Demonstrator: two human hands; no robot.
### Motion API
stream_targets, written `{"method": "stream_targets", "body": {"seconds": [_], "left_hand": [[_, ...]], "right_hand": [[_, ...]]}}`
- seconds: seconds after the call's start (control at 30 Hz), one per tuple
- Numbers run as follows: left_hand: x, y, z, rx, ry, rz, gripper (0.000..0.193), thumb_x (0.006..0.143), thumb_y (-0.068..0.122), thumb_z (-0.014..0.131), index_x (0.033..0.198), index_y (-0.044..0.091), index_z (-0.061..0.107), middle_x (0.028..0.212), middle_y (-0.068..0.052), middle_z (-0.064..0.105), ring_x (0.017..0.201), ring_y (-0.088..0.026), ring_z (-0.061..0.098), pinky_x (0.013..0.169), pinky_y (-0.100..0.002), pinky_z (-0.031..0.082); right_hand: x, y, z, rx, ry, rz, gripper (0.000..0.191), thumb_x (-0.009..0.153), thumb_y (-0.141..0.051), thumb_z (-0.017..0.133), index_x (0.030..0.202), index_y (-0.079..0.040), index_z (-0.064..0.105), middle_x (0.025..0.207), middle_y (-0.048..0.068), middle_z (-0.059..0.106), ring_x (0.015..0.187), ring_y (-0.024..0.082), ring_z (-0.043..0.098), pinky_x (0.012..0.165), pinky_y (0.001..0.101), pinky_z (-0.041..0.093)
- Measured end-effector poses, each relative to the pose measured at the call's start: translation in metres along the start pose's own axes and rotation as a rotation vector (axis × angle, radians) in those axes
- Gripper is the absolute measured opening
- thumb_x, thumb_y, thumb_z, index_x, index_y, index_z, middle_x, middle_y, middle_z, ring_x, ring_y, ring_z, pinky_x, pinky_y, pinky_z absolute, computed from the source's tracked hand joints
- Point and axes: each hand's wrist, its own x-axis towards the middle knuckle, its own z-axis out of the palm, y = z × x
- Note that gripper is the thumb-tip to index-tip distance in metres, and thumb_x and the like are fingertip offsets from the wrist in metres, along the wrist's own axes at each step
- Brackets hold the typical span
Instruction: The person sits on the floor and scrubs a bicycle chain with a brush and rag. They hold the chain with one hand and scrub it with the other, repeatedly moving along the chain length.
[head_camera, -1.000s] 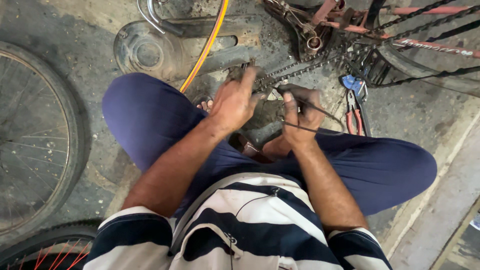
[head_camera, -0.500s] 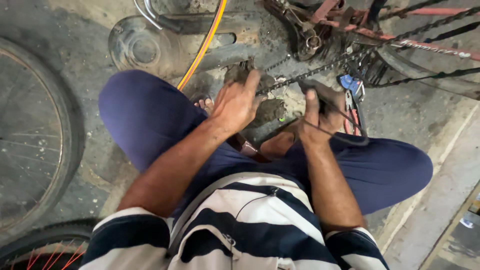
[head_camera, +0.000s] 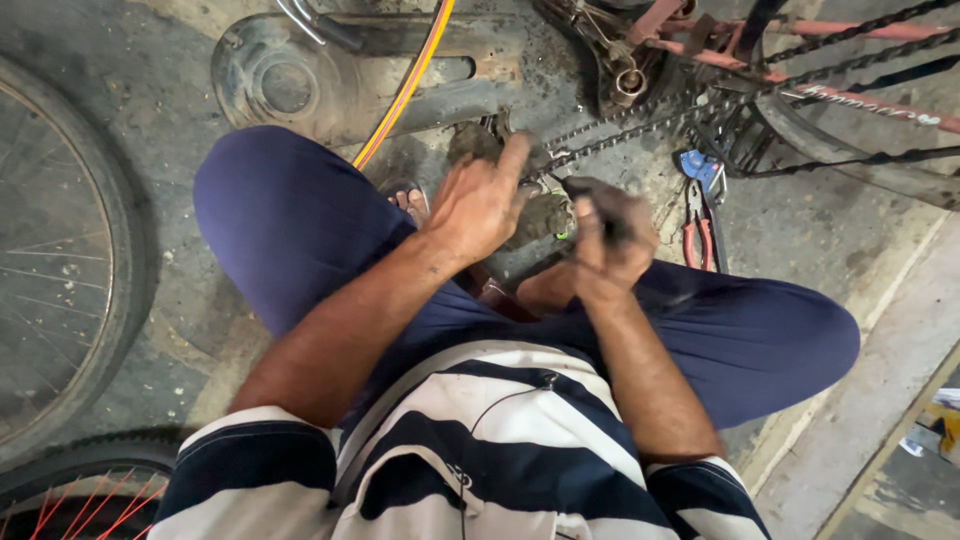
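Note:
I am squatting on a concrete floor, with my knees in blue trousers to either side. My left hand (head_camera: 482, 200) rests with spread fingers on a greasy bicycle chain (head_camera: 610, 135) and on a dirty lump of a part below it. My right hand (head_camera: 606, 240), blurred and black with grease, is closed around a small dark object that I cannot make out. The chain runs up to the right toward a red bicycle frame (head_camera: 800, 40) lying on the floor.
A spoked wheel (head_camera: 60, 250) lies at the left, another tyre with red spokes (head_camera: 80, 490) at the bottom left. A grey metal guard (head_camera: 300, 85) and a yellow rim (head_camera: 405, 85) lie ahead. Red-handled pliers (head_camera: 695, 225) lie beside my right knee.
My right hand has drawn back from the chain toward me and closed into a fist. The thin black wire it held before is out of sight. My left hand stays on the chain.

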Motion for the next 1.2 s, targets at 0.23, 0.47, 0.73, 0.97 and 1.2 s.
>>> {"method": "stream_targets", "body": {"seconds": [0.23,0.47,0.73,0.97,1.2], "left_hand": [[-0.001,-0.005,0.006,-0.015,-0.033,0.006,0.052,0.091,0.015,0.07,0.135,0.006,0.045,0.077,-0.026,0.068,0.075,-0.051,0.065,0.071,-0.061,0.049],[-0.002,-0.005,0.006,-0.037,0.017,0.025,0.052,0.09,0.015,0.073,0.133,0.007,0.045,0.077,-0.025,0.067,0.075,-0.052,0.064,0.065,-0.061,0.046],[-0.001,-0.003,0.003,-0.078,-0.042,-0.02,0.053,0.091,0.015,0.072,0.135,0.009,0.043,0.073,-0.025,0.066,0.073,-0.051,0.064,0.064,-0.061,0.047],[-0.005,-0.008,0.009,-0.044,-0.046,0.011,0.055,0.088,0.008,0.067,0.138,0.009,0.044,0.077,-0.025,0.068,0.075,-0.051,0.064,0.07,-0.061,0.048],[-0.005,-0.006,0.01,-0.032,-0.055,0.03,0.057,0.091,0.013,0.069,0.14,0.005,0.041,0.077,-0.026,0.068,0.076,-0.05,0.065,0.076,-0.06,0.048]], "right_hand": [[-0.003,0.008,-0.007,-0.079,0.035,0.1,0.009,0.108,-0.005,0.066,0.111,0.001,0.061,0.107,0.016,0.074,0.095,0.022,0.074,0.088,0.0338,0.061],[0.015,0.028,-0.008,0.587,0.292,0.705,0.023,0.098,-0.008,0.068,0.118,-0.005,0.058,0.101,0.007,0.067,0.08,0.021,0.07,0.07,0.0389,0.063],[0.006,0.036,-0.01,0.501,0.228,0.522,0.021,0.107,-0.006,0.071,0.121,-0.002,0.056,0.104,0.011,0.067,0.088,0.021,0.067,0.082,0.0356,0.06],[0.004,0.016,-0.008,-0.072,0.019,0.264,0.01,0.106,-0.006,0.072,0.107,0.001,0.065,0.095,0.009,0.068,0.086,0.016,0.063,0.079,0.0295,0.054],[0.027,-0.001,-0.01,-0.298,-0.022,0.125,0.017,0.102,-0.01,0.077,0.103,0.003,0.065,0.088,0.012,0.072,0.077,0.018,0.069,0.073,0.0309,0.056]]}}
